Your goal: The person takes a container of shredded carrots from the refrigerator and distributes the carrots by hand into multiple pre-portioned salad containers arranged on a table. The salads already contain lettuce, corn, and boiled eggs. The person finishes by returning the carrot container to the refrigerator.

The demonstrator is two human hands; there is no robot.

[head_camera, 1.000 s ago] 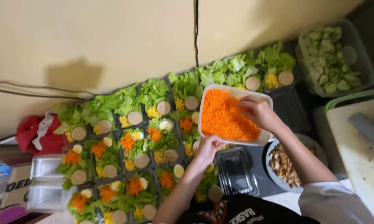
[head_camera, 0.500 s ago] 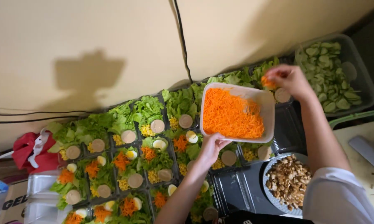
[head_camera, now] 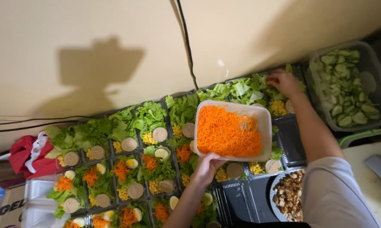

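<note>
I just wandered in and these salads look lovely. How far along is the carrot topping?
Done: the left-side salad boxes already carry shredded carrot. In hand: the left hand holds the tub of shredded carrot, while the right hand reaches into a far salad box by the wall. Left: the back-row boxes show only lettuce, corn and a sauce cup, no carrot.

A food-preparation area set up for batch meal packing. Rows of black salad trays (head_camera: 127,169) with lettuce, corn, egg and sauce cups lie against a plain wall (head_camera: 93,42), alongside bulk tubs of shredded carrot (head_camera: 230,131), sliced cucumber (head_camera: 346,88) and croutons (head_camera: 289,196).
</note>
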